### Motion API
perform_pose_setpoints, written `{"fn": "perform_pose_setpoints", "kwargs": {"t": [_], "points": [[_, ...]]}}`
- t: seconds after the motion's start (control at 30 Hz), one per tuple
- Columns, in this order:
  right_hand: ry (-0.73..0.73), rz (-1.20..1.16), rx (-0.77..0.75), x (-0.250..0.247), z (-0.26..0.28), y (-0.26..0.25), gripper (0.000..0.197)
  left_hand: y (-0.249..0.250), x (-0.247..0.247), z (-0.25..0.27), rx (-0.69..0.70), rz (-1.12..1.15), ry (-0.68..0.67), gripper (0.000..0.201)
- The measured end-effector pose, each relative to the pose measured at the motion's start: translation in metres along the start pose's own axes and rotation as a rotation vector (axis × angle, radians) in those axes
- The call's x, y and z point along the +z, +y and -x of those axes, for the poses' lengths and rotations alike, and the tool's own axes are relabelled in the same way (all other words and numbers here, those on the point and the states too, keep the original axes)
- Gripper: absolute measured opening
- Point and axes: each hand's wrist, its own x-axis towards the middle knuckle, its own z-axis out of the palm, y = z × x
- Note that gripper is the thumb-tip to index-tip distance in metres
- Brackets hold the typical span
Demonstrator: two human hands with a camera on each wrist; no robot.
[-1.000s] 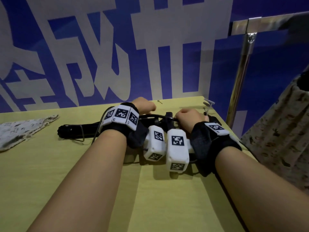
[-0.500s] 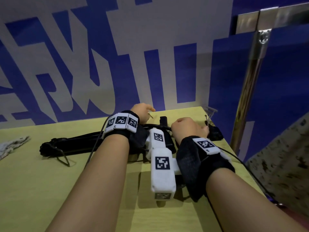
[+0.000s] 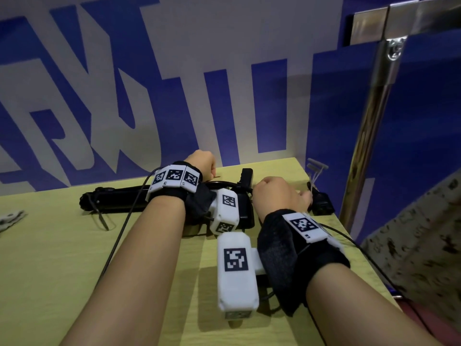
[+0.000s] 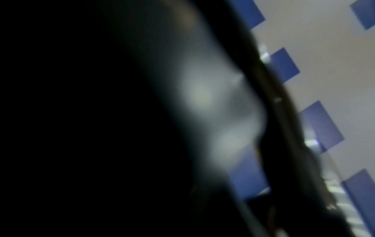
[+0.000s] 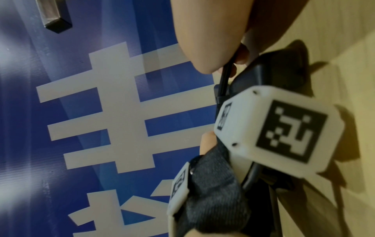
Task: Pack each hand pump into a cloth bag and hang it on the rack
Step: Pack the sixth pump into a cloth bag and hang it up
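A black hand pump lies lengthwise on the yellow-green table, its head under my wrists. My left hand is a fist over the pump's thin black hose, next to a small brass tip. My right hand is curled at the pump's right end, beside a black end piece. In the right wrist view its fingers pinch the hose above the pump body. The left wrist view is dark and blurred. A patterned cloth bag lies at the table's left.
The rack's metal post stands just past the table's right edge, with a crossbar at the top. Patterned cloth hangs at the right beside it. A blue and white banner wall closes off the back. Small plastic tags lie at the far corner.
The head view has swung right and closer, so the left cloth bag has slid to the edge. Both hands stay curled at the pump's right end. My right wrist has drawn nearer.
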Motion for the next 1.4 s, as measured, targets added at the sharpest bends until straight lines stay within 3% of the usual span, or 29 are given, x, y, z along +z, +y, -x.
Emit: {"fn": "perform_pose_setpoints", "kwargs": {"t": [0.13,0.2,0.27,0.4,0.5,0.67,0.83,0.93,1.0,1.07,1.23,1.4], "points": [[-0.006,-0.002,0.001,0.001,-0.001,0.000,0.033,0.002,0.005,0.002,-0.053,-0.056,-0.085,0.028],[-0.020,0.008,0.013,0.002,-0.001,0.001,0.033,0.004,0.007,0.004,-0.049,0.008,-0.088,0.025],[-0.043,0.025,0.016,0.001,-0.001,-0.002,0.032,0.004,0.007,0.010,-0.039,0.107,-0.019,0.017],[-0.128,0.065,-0.018,-0.002,0.005,-0.005,0.030,-0.007,0.007,0.033,-0.037,0.217,0.112,0.030],[-0.173,0.028,-0.056,-0.002,0.016,-0.006,0.031,-0.010,0.008,0.059,0.005,0.257,0.168,0.028],[-0.204,0.062,-0.074,0.002,0.053,-0.010,0.031,-0.017,0.006,0.110,0.096,0.431,0.189,0.029],[-0.235,0.066,-0.105,0.009,0.098,-0.023,0.030,-0.023,-0.011,0.159,0.064,0.629,0.381,0.020],[-0.224,-0.341,-0.077,0.010,0.118,-0.030,0.009,-0.012,-0.026,0.192,0.085,0.710,0.362,0.019],[-0.253,-0.709,-0.045,-0.004,0.124,-0.030,0.018,-0.001,-0.030,0.209,0.113,0.723,0.298,0.018],[-0.259,-0.902,0.012,-0.022,0.126,-0.028,0.025,0.011,-0.032,0.224,0.115,0.777,0.258,0.016],[-0.259,-0.907,0.148,-0.047,0.128,-0.015,0.038,0.036,-0.037,0.244,0.028,0.891,0.249,0.007],[-0.340,-0.898,0.138,-0.075,0.131,0.004,0.030,0.074,-0.037,0.247,-0.015,0.972,0.145,0.008]]}}
